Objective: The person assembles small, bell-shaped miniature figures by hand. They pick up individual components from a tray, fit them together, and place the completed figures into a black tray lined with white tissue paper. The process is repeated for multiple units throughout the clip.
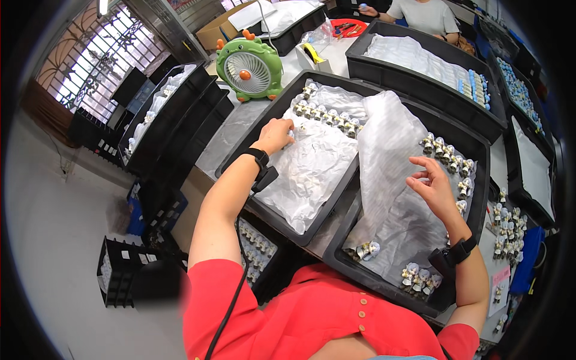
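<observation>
My left hand is over the left black tray, its fingers closed in a pinch. At the fingertips shows a bit of a small pale-blue and white figurine, mostly hidden by the fingers. Just beyond that hand, a row of small figurines stands on white tissue paper. My right hand hovers above the right black tray, fingers apart and nothing in them. Figurines line this tray's far right side, and a few more lie in its near corner. A grey-white wrapping sheet is folded over toward the left tray.
A green cartoon-shaped fan stands at the back left, near a tape dispenser. Another black tray is behind, with a person beyond it. Loose figurines cluster at the right. Stacked black trays rise at the left.
</observation>
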A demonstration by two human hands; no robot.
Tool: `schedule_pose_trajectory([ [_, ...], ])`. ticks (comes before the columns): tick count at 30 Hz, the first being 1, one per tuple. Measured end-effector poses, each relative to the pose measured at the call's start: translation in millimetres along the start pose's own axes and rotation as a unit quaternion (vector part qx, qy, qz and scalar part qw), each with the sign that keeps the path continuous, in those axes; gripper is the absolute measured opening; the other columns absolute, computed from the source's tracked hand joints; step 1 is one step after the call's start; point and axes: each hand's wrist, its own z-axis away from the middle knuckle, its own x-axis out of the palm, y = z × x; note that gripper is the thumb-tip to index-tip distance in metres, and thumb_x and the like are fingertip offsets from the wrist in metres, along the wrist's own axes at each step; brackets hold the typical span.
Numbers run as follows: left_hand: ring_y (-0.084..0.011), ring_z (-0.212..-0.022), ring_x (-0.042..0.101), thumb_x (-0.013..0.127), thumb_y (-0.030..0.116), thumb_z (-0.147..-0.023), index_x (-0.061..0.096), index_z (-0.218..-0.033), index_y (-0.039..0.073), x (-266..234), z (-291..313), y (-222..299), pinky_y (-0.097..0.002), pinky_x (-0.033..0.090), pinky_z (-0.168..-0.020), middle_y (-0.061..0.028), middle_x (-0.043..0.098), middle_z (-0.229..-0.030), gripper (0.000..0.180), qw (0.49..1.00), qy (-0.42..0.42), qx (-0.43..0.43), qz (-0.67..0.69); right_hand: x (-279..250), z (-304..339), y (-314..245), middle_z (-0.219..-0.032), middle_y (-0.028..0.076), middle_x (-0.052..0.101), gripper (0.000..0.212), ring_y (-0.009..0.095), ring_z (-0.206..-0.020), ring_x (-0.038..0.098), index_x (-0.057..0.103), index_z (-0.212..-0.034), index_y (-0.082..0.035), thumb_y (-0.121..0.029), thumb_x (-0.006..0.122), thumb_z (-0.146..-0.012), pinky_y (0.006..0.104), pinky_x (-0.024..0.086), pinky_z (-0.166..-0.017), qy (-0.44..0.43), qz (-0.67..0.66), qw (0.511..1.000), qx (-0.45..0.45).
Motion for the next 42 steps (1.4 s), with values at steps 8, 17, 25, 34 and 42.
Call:
schedule_pose_trajectory([
  [8, -0.0328, -0.092, 0.056, 0.079, 0.019, -0.062, 0.061, -0.093, 0.008, 14.2, -3.5, -3.2, -0.0401, 0.047, -0.078, -0.0146, 0.054, -0.094, 0.037, 1.000, 0.020, -0.014, 0.006, -8.5, 0.0, 6.3, -0.109, 0.009, 0.055, 0.037, 0.015, -0.084, 0.059, 0.059, -0.111, -0.003, -0.012, 0.067, -0.077, 0.0260, 0.049, -0.070, -0.002, 0.013, 1.000, -0.006],
  [17, -0.0345, -0.096, 0.056, 0.078, 0.009, -0.059, 0.059, -0.106, 0.008, 14.8, -0.1, -21.0, -0.0399, 0.046, -0.085, -0.0162, 0.054, -0.100, 0.051, 0.999, -0.028, -0.028, 0.001, -10.5, -10.3, 33.1, -0.094, 0.009, 0.064, 0.035, 0.016, -0.078, 0.061, 0.062, -0.104, -0.003, -0.021, 0.070, -0.076, 0.0279, 0.049, -0.071, 0.021, 0.073, 0.996, -0.039],
  [25, -0.0221, -0.085, 0.058, 0.072, 0.012, -0.071, 0.059, -0.111, 0.003, -44.9, 38.6, 30.1, -0.0313, 0.047, -0.076, -0.0121, 0.059, -0.101, 0.043, 0.983, 0.104, 0.069, 0.135, -24.3, 4.2, 24.0, -0.080, 0.011, 0.066, 0.029, 0.022, -0.075, 0.063, 0.064, -0.086, -0.001, -0.026, 0.070, -0.072, 0.0319, 0.049, -0.068, -0.139, 0.231, 0.963, -0.008],
  [34, -0.0129, -0.087, 0.061, 0.066, 0.009, -0.081, 0.060, -0.109, 0.002, -84.5, 140.3, 141.3, -0.0270, 0.050, -0.077, -0.0060, 0.064, -0.101, 0.030, 0.932, -0.009, 0.167, 0.321, 7.3, 88.1, -7.0, -0.083, 0.016, 0.066, 0.051, 0.032, -0.081, 0.063, 0.067, -0.086, 0.001, -0.045, 0.074, -0.064, 0.0380, 0.049, -0.069, -0.445, 0.509, 0.729, 0.110],
  [42, -0.0102, -0.095, 0.056, 0.061, 0.010, -0.086, 0.054, -0.118, 0.001, -55.1, 132.1, 226.9, -0.0243, 0.047, -0.081, -0.0062, 0.059, -0.109, 0.033, 0.861, -0.102, 0.232, 0.441, 0.9, 88.4, -40.5, -0.083, 0.018, 0.063, 0.053, 0.033, -0.080, 0.062, 0.057, -0.096, 0.001, -0.035, 0.076, -0.062, 0.0375, 0.049, -0.068, -0.368, 0.453, 0.812, 0.020],
])
